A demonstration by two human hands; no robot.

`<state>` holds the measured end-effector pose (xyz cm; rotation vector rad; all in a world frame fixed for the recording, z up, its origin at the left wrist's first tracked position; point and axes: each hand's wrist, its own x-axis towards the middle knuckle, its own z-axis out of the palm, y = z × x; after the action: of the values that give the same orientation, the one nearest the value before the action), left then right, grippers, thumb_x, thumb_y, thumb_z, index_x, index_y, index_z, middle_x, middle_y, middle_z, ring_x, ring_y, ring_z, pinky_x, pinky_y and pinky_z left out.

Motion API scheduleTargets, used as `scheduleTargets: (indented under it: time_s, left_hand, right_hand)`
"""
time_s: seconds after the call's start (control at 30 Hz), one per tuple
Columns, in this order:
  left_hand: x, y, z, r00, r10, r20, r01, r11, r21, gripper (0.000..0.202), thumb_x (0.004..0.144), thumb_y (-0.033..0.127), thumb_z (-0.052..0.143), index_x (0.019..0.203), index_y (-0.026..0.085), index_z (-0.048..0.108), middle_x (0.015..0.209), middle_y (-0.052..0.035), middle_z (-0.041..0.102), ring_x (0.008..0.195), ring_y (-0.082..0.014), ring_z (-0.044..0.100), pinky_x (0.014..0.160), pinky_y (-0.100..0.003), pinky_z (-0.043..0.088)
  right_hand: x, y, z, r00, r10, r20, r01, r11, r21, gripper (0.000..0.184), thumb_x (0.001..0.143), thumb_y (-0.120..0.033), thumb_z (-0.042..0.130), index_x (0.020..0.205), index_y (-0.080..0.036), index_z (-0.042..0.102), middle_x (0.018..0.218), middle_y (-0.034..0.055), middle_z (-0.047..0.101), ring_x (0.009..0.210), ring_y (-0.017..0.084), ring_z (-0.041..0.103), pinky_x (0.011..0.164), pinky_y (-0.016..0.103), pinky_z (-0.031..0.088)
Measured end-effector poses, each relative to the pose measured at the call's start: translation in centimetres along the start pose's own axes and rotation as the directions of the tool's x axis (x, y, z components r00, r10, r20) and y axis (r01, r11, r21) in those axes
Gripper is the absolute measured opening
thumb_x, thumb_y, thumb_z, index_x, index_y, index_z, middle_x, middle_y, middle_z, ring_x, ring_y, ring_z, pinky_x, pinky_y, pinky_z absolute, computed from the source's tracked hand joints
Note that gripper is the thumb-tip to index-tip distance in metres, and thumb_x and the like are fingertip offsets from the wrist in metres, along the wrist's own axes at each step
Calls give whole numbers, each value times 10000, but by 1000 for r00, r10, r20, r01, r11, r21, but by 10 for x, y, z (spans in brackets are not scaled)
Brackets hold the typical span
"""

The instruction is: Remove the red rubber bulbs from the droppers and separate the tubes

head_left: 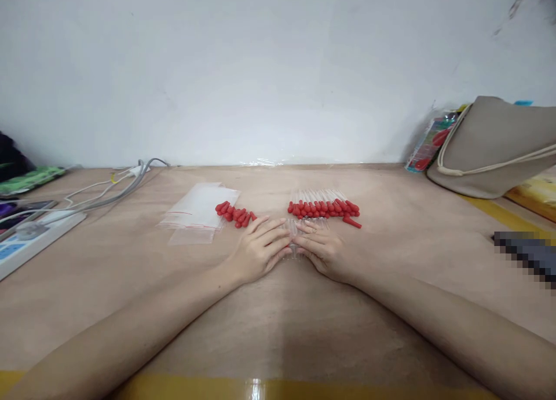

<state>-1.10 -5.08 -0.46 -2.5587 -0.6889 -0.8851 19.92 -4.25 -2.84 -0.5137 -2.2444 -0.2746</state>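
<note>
My left hand [263, 246] and my right hand [324, 246] meet fingertip to fingertip over a small group of clear thin tubes [292, 229] lying on the table. A bit of red shows between the left thumb and forefinger, which pinch a red rubber bulb. The right thumb and fingers are closed too, but what lies between them is hidden. Beyond the left hand lies a pile of loose red bulbs [237, 214]. Past the right hand lies a row of droppers [324, 206], clear tubes pointing away and red bulbs nearer me. One red bulb [351, 221] lies apart in front of the row.
Clear zip bags [197, 206] are stacked left of the bulbs. A white power strip [39, 243] with grey cables [125, 189] lies at the left. At the right are a grey drawstring bag [490, 148], a colourful package [430, 142] and a dark blurred object [527, 255].
</note>
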Motion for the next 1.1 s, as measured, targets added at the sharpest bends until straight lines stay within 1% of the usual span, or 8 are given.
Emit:
scheduleTargets:
  time_s: [0.23, 0.43, 0.6, 0.73, 0.83, 0.9, 0.97, 1.1]
  left_hand:
    - [4, 4, -6, 995, -7, 104, 10, 1000, -28, 152, 868, 213, 474, 919, 169, 610, 956, -39, 687, 1099, -195, 549, 1061, -442, 245]
    - [6, 5, -11, 987, -15, 162, 27, 997, -74, 182, 877, 210, 434, 866, 183, 614, 914, -41, 691, 1095, -202, 551, 1083, -477, 166]
    - [3, 5, -12, 984, -7, 181, 27, 994, -110, 166, 867, 194, 440, 859, 181, 606, 889, -33, 685, 1098, -198, 547, 1081, -471, 173]
    - [-8, -2, -17, 984, -44, 172, 61, 993, -96, 185, 872, 171, 409, 853, 183, 592, 882, -27, 674, 1082, -192, 546, 1053, -454, 234]
    - [-15, -13, -24, 979, -169, 115, 174, 984, -39, 191, 885, 182, 388, 877, 179, 579, 899, -44, 649, 963, -189, 569, 911, -399, 387]
    - [-13, -23, -28, 962, -263, 78, 267, 963, -36, 198, 894, 235, 394, 891, 179, 584, 891, -59, 616, 850, -176, 566, 775, -342, 451]
    - [-7, -35, -32, 923, -381, 42, 383, 921, -66, 222, 899, 280, 392, 898, 191, 596, 843, -57, 570, 774, -160, 553, 703, -314, 473]
    - [-2, -68, -41, 784, -618, -57, 612, 786, -87, 238, 882, 271, 375, 954, 230, 598, 852, -73, 527, 800, -195, 556, 726, -373, 501]
  right_hand:
    - [0, -5, -8, 998, -54, 24, 55, 997, -54, 201, 860, -122, 441, 933, -130, 628, 910, 89, 690, 997, 179, 609, 967, 352, 463]
    - [-3, -4, -13, 992, -109, 61, 114, 989, -95, 252, 873, -111, 397, 992, -149, 615, 965, 81, 679, 1086, 171, 555, 999, 352, 440]
    - [-7, -4, -16, 988, -137, 68, 142, 988, -62, 273, 862, -89, 406, 1054, -141, 594, 1006, 91, 666, 1124, 180, 526, 1014, 367, 425]
    - [-16, 3, -23, 997, -59, 45, 60, 998, -34, 285, 872, -123, 402, 1076, -186, 591, 1048, 70, 650, 1107, 184, 539, 984, 398, 447]
    - [-16, 11, -33, 992, 121, -38, -125, 987, -99, 237, 862, -183, 467, 1047, -209, 614, 908, 49, 674, 909, 175, 613, 830, 369, 502]
    - [-11, 14, -36, 973, 224, -53, -230, 957, -175, 225, 849, -227, 506, 1037, -209, 628, 743, 28, 653, 727, 158, 597, 707, 347, 476]
    - [-4, 14, -36, 957, 289, -26, -287, 925, -250, 255, 857, -240, 484, 1065, -188, 622, 675, 25, 615, 658, 155, 555, 650, 338, 422]
    - [6, 9, -27, 926, 373, 55, -354, 910, -216, 303, 859, -182, 405, 1111, -146, 569, 823, 60, 627, 765, 175, 554, 682, 319, 402]
